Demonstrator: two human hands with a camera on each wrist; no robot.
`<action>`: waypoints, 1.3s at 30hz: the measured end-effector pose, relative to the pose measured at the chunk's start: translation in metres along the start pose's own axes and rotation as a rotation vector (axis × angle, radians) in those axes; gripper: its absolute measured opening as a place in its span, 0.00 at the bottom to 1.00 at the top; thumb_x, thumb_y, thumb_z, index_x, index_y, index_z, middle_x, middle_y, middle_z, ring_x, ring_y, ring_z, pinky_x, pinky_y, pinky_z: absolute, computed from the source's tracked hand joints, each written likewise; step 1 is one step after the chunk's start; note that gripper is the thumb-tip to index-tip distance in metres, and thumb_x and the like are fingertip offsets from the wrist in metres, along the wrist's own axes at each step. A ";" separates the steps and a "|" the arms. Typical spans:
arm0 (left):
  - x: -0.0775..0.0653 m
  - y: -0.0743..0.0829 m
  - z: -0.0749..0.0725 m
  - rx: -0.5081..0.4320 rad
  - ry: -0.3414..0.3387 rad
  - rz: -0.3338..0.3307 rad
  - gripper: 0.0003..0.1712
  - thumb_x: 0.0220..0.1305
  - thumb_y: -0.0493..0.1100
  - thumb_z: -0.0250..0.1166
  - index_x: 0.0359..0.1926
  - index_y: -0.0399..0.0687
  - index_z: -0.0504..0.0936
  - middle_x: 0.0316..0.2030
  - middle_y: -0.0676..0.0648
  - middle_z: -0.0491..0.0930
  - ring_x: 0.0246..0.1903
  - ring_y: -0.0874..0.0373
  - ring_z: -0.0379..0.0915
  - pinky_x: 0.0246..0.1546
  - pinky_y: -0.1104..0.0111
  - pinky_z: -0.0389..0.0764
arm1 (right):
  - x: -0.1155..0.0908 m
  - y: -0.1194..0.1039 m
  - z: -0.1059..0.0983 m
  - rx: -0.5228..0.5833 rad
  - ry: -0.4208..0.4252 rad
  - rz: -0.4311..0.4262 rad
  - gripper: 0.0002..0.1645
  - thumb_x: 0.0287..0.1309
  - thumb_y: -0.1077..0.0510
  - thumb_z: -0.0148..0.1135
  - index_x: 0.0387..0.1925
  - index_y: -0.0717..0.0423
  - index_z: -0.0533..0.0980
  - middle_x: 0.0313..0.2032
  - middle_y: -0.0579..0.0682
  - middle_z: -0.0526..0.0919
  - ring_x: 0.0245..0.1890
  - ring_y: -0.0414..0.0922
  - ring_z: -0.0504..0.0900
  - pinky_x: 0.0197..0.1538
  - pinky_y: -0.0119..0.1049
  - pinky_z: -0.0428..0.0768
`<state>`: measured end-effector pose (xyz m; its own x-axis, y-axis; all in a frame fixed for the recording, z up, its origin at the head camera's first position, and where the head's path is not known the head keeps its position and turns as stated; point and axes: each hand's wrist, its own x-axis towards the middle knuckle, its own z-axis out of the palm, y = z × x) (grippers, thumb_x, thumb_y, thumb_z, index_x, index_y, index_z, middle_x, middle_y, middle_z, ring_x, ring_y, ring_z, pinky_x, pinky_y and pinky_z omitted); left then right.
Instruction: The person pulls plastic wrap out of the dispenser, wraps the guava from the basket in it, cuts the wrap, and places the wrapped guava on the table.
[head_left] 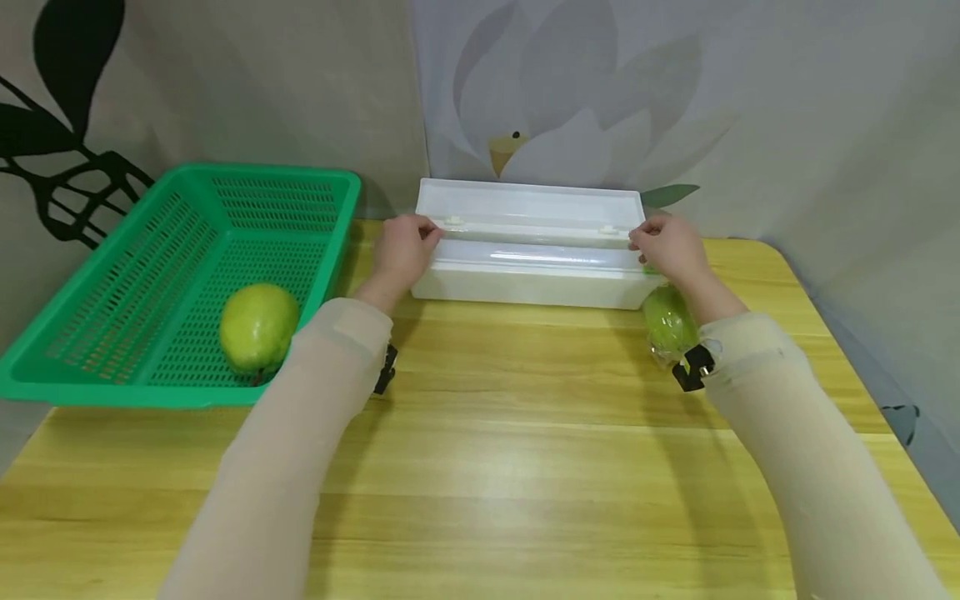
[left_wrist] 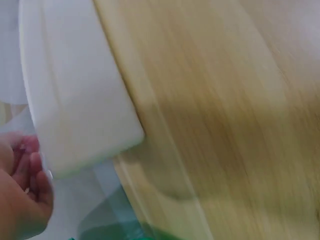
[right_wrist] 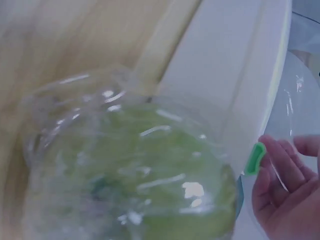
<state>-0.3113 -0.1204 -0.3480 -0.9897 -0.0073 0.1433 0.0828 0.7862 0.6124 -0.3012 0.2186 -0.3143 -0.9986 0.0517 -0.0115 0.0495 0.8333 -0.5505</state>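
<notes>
A long white cling film dispenser stands near the back of the table with its lid raised. Clear cling film lies across its top. At the dispenser's left end, my left hand pinches the film's edge between thumb and fingers. The right hand pinches the opposite edge at the right end, beside a small green slider. Below the right wrist sits a green fruit wrapped in film, close to the dispenser's end. In the left wrist view the left fingers are curled at the dispenser's corner.
A green plastic basket stands at the left, with a yellow-green pear-like fruit in its near right corner. Behind the table hangs a patterned cloth. The wooden table ends at a right edge.
</notes>
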 end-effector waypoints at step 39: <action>0.015 0.029 -0.020 -0.856 0.196 -0.639 0.12 0.51 0.34 0.64 0.18 0.49 0.72 0.13 0.56 0.70 0.20 0.63 0.66 0.35 0.72 0.76 | 0.007 -0.016 -0.026 0.694 0.031 0.386 0.03 0.59 0.64 0.55 0.29 0.56 0.73 0.14 0.40 0.76 0.17 0.35 0.74 0.26 0.21 0.77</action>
<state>-0.3210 -0.1094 -0.3127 -0.8492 -0.4207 -0.3191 -0.3114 -0.0890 0.9461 -0.3087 0.2195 -0.2839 -0.9119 0.2909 -0.2894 0.3583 0.2205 -0.9072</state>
